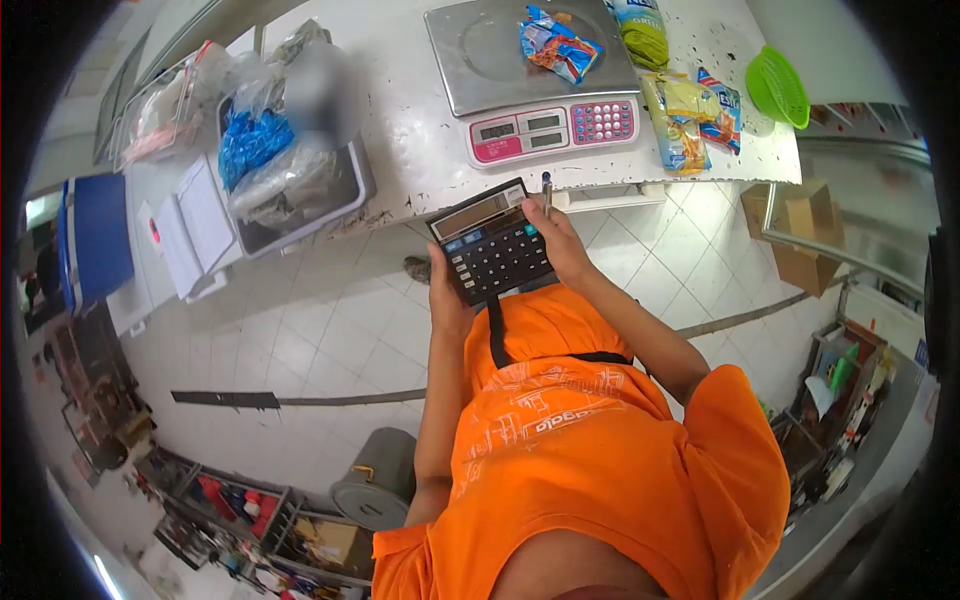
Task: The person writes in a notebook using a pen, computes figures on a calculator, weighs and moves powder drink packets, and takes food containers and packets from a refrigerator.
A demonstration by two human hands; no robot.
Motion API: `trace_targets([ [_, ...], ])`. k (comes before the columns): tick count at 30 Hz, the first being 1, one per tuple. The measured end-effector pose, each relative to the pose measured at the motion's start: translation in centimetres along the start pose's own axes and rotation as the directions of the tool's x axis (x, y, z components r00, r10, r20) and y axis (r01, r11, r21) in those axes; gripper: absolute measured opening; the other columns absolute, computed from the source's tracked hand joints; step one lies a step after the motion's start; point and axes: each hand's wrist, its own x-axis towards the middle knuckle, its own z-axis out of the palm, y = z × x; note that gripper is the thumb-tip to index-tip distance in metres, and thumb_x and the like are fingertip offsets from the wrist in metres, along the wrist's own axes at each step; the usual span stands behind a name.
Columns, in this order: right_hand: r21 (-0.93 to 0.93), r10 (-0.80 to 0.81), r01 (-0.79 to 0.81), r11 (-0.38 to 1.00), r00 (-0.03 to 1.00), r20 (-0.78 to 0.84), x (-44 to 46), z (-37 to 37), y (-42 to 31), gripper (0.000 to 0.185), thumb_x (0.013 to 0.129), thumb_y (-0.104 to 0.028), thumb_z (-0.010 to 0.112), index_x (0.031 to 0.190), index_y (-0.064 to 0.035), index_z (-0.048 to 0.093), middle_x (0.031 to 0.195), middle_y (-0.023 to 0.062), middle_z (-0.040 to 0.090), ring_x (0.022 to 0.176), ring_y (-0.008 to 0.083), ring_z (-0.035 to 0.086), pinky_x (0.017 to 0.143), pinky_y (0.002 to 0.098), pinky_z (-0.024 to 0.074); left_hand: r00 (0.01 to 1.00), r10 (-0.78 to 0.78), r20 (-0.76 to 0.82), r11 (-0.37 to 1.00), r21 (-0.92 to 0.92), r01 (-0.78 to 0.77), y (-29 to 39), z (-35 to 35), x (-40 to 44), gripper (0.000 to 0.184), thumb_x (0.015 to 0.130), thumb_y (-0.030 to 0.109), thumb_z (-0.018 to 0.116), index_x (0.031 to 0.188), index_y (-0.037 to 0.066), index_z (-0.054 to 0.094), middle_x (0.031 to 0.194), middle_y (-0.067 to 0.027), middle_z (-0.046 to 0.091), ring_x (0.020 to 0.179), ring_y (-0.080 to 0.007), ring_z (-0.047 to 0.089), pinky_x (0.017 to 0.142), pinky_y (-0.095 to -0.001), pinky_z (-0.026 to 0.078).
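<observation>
A black desk calculator (pixel 492 245) is held in front of my chest, tilted, with its keys and display facing me. My left hand (pixel 447 285) grips its left edge. Around its upper right side my right hand (pixel 560 240) is closed, with the thumb near the display and a pen (pixel 547 192) sticking up from the same hand. Beyond the calculator stands a digital weighing scale (pixel 555 132) with a pink and white panel. On its metal plate lies a crumpled blue and red snack packet (pixel 562 46).
Right of the scale lie yellow packets (pixel 683 125), a green packet (pixel 642 35) and a green plastic basket (pixel 778 88). A grey bin (pixel 355 170) with plastic bags and an open notebook (pixel 190 228) are at left. A lidded trash can (pixel 378 480) stands on the floor.
</observation>
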Motion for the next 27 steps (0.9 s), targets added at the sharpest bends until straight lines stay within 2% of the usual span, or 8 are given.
trace_targets([
  [2,0.039,-0.053,0.051,0.998,0.998,0.037,-0.1,-1.2,0.2,0.040,0.103,-0.040,0.048,0.114,-0.0041,0.063,0.099,-0.0026,0.063,0.090,0.0038,0.053,0.082,0.0216,0.0432,0.999,0.011,-0.042,1.000,0.013,-0.011,-0.6,2.8,-0.5,0.067,0.100,0.060,0.030,0.132,0.005,0.051,0.118,-0.0128,0.065,0.103,-0.0229,0.067,0.083,-0.0364,0.057],
  [5,-0.338,-0.220,0.224,0.914,0.974,0.051,0.3,-4.0,-0.6,0.038,0.102,-0.037,0.048,0.115,-0.0041,0.063,0.097,0.0080,0.066,0.089,0.0142,0.060,0.082,0.0278,0.0454,0.997,0.064,-0.054,0.998,-0.004,-0.064,-1.9,4.4,-0.9,0.064,0.101,0.058,0.031,0.130,0.005,0.051,0.115,-0.0121,0.066,0.095,-0.0228,0.070,0.078,-0.0379,0.060],
  [7,-0.527,-0.539,0.493,0.692,0.839,0.077,-0.9,-3.6,-2.8,0.028,0.099,-0.027,0.051,0.112,-0.0058,0.064,0.091,0.0172,0.066,0.079,0.0258,0.066,0.073,0.0329,0.0494,0.993,0.093,-0.076,0.996,0.016,-0.092,-2.6,4.4,-0.8,0.062,0.102,0.057,0.030,0.129,0.005,0.052,0.113,-0.0116,0.066,0.096,-0.0227,0.069,0.078,-0.0388,0.060],
  [10,-0.660,-0.698,0.619,0.426,0.689,0.196,-4.2,-5.1,-4.0,0.023,0.096,-0.021,0.056,0.112,-0.0077,0.065,0.088,0.0147,0.067,0.070,0.0283,0.067,0.062,0.0339,0.0510,0.985,0.139,-0.101,0.990,0.029,-0.137,-3.1,5.2,-1.3,0.060,0.102,0.056,0.030,0.127,0.005,0.052,0.112,-0.0112,0.066,0.097,-0.0228,0.068,0.081,-0.0374,0.058],
  [11,-0.656,-0.690,0.676,0.334,0.650,0.318,-5.1,-5.6,-3.7,0.027,0.091,-0.018,0.066,0.116,-0.0069,0.066,0.074,0.0074,0.062,0.056,0.0139,0.060,0.052,0.0241,0.0453,0.985,0.144,-0.092,0.989,0.043,-0.141,-3.0,5.6,-1.6,0.062,0.101,0.058,0.031,0.129,0.006,0.052,0.115,-0.0110,0.065,0.100,-0.0238,0.066,0.085,-0.0380,0.055],
  [14,-0.654,-0.510,0.745,0.129,0.616,0.601,-7.7,-5.4,-4.1,0.034,0.085,-0.018,0.073,0.117,-0.0121,0.066,0.072,0.0019,0.063,0.051,0.0141,0.059,0.049,0.0258,0.0456,0.970,0.202,-0.133,0.979,0.064,-0.195,-3.7,7.0,-1.9,0.060,0.103,0.055,0.030,0.125,0.004,0.053,0.109,-0.0113,0.067,0.091,-0.0210,0.068,0.080,-0.0332,0.057],
  [24,-0.721,-0.521,0.682,0.119,0.662,0.540,-8.5,-5.8,-3.3,0.038,0.083,-0.018,0.074,0.120,-0.0169,0.066,0.083,0.0023,0.071,0.057,0.0164,0.065,0.048,0.0277,0.0469,0.955,0.251,-0.160,0.967,0.089,-0.239,-4.9,8.6,-2.4,0.058,0.104,0.052,0.029,0.118,0.002,0.055,0.101,-0.0110,0.069,0.084,-0.0172,0.070,0.073,-0.0301,0.058],
  [27,-0.721,-0.539,0.686,0.097,0.646,0.541,-8.3,-5.7,-3.1,0.037,0.083,-0.019,0.075,0.119,-0.0163,0.066,0.087,0.0032,0.072,0.058,0.0179,0.066,0.049,0.0286,0.0482,0.964,0.228,-0.139,0.958,0.206,-0.197,-5.0,7.8,-2.7,0.061,0.100,0.059,0.038,0.125,0.006,0.055,0.107,-0.0073,0.066,0.096,-0.0190,0.065,0.084,-0.0347,0.052],
])
